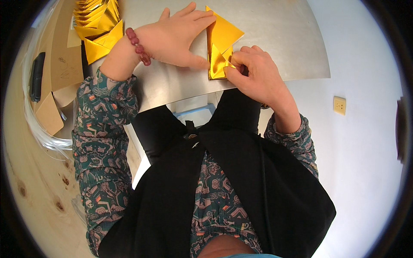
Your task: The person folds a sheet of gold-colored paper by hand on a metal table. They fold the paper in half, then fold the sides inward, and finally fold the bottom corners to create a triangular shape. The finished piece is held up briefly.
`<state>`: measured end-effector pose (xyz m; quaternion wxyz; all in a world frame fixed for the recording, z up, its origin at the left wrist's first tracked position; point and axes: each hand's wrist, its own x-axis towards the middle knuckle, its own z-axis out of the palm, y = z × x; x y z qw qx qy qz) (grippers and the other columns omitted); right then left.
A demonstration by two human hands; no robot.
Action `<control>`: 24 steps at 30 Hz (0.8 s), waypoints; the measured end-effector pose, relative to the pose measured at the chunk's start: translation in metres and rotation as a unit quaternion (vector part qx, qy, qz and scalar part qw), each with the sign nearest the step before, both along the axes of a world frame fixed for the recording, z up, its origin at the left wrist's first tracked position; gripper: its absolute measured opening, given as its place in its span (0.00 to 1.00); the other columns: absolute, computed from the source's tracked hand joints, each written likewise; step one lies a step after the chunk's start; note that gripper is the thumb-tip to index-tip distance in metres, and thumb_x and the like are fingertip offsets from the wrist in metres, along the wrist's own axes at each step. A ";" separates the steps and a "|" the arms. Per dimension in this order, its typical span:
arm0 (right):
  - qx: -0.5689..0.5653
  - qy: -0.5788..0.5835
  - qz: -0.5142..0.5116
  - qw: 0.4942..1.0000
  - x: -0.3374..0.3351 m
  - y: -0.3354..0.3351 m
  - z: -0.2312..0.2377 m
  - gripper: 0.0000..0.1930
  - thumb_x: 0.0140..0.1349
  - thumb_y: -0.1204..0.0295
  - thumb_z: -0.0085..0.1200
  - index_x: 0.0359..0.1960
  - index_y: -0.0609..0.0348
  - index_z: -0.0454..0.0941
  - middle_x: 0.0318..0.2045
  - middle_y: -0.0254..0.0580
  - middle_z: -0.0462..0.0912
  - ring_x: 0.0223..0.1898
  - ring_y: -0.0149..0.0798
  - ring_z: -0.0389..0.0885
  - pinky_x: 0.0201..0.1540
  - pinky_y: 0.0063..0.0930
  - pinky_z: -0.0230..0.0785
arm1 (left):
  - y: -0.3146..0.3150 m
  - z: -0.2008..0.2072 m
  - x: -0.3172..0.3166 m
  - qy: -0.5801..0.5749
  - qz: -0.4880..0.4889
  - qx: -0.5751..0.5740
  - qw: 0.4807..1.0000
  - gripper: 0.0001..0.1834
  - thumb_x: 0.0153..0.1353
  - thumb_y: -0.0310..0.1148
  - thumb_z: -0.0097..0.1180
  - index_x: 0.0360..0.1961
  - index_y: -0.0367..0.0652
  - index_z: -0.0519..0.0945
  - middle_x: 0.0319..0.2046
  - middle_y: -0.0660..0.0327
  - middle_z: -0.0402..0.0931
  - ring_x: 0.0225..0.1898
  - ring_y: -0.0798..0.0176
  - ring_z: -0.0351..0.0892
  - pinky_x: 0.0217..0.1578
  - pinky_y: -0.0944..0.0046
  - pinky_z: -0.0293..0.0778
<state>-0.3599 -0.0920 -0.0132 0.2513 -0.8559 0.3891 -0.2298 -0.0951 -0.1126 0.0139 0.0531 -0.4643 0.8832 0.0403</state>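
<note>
A partly folded sheet of gold foil paper (224, 33) lies on the metal tabletop (286, 47), near its front edge. Its upper part is a slanted flap with a point at the top, and the lower part has creased layers. My left hand (172, 41) is spread flat at the paper's left side, its fingertips touching that edge and its thumb near the lower folds. With thumb and bent fingers, my right hand (258, 71) pinches the lower right corner of the paper. The pinched corner is partly hidden by those fingers.
Several folded gold foil pieces (100, 23) overlap in a row at the far left, beside my left wrist. A cardboard box (64, 66) stands left of the table, with a black object (37, 77) at its side. A wall with a socket (339, 105) is on the right.
</note>
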 end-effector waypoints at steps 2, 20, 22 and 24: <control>0.005 0.006 -0.005 1.000 0.001 0.001 0.001 0.15 0.55 0.63 0.61 0.18 0.60 0.76 0.21 0.47 0.80 0.28 0.53 0.77 0.33 0.45 0.70 | -0.005 0.004 0.004 0.010 -0.006 0.018 1.000 0.56 0.61 0.64 0.66 0.81 0.45 0.58 0.82 0.54 0.53 0.84 0.41 0.43 0.75 0.21 0.42; -0.027 -0.030 -0.099 0.994 -0.002 0.021 -0.002 0.17 0.58 0.60 0.72 0.28 0.58 0.78 0.27 0.42 0.80 0.33 0.49 0.79 0.36 0.43 0.72 | 0.011 -0.015 -0.019 0.112 0.079 -0.038 0.990 0.41 0.63 0.54 0.70 0.73 0.50 0.70 0.79 0.57 0.61 0.83 0.41 0.47 0.76 0.22 0.38; -0.031 -0.027 -0.102 0.994 -0.001 0.020 -0.002 0.17 0.58 0.59 0.72 0.28 0.57 0.77 0.26 0.42 0.80 0.33 0.49 0.79 0.36 0.43 0.72 | 0.012 -0.015 -0.018 0.120 0.078 -0.037 0.989 0.42 0.62 0.53 0.70 0.73 0.50 0.70 0.79 0.57 0.61 0.83 0.41 0.47 0.76 0.22 0.38; -0.033 -0.028 -0.104 0.994 -0.001 0.019 -0.002 0.17 0.58 0.59 0.72 0.27 0.57 0.77 0.26 0.42 0.79 0.33 0.50 0.79 0.36 0.43 0.72 | 0.017 -0.016 -0.021 0.133 0.077 -0.063 0.986 0.40 0.60 0.51 0.70 0.71 0.48 0.73 0.78 0.53 0.63 0.81 0.40 0.51 0.76 0.28 0.45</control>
